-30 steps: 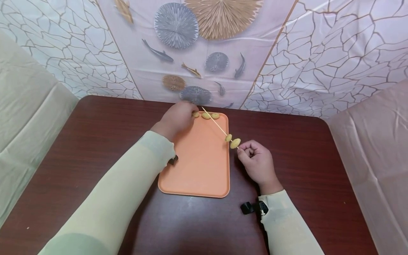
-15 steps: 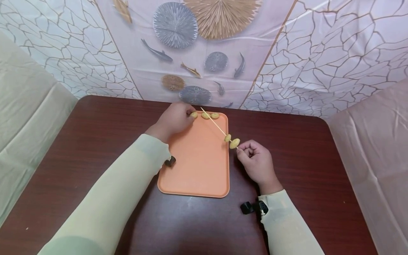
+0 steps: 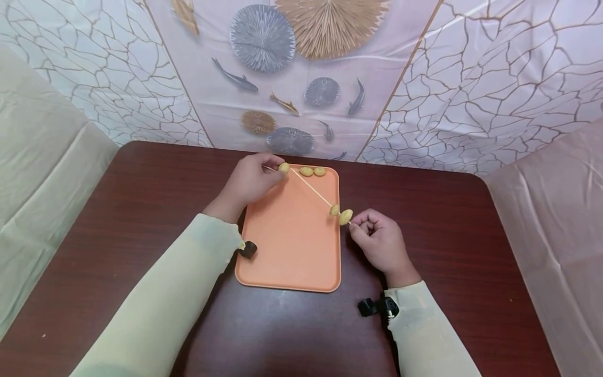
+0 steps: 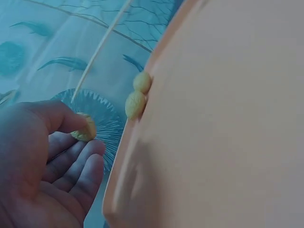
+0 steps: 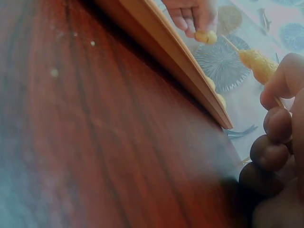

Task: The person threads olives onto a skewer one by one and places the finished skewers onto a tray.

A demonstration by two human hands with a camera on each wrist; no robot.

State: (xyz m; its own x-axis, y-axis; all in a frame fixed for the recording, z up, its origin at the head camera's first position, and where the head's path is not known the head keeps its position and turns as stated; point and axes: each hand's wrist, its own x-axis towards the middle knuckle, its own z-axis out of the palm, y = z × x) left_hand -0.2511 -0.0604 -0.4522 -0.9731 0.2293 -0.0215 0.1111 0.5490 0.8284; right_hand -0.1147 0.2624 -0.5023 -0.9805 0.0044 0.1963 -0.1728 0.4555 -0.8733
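My left hand pinches a small yellow oval piece with bumpy skin between thumb and fingertips, over the tray's far left corner. My right hand pinches a thin wooden skewer near its lower end, to the right of the tray. Threaded on it near those fingers are two more yellow pieces, a larger one and a smaller one. The skewer slants up and left, its bare end right by the piece in my left hand. In the right wrist view the skewered pieces overlap each other.
An orange rectangular tray lies on the dark red-brown table. Two yellow pieces rest side by side along its far rim. Behind the table hangs a patterned cloth.
My left hand has drawn back leftward from the tray's far rim, lifting the yellow piece. The skewer has tilted so its bare end lies farther left, by that piece; my right hand has barely moved.
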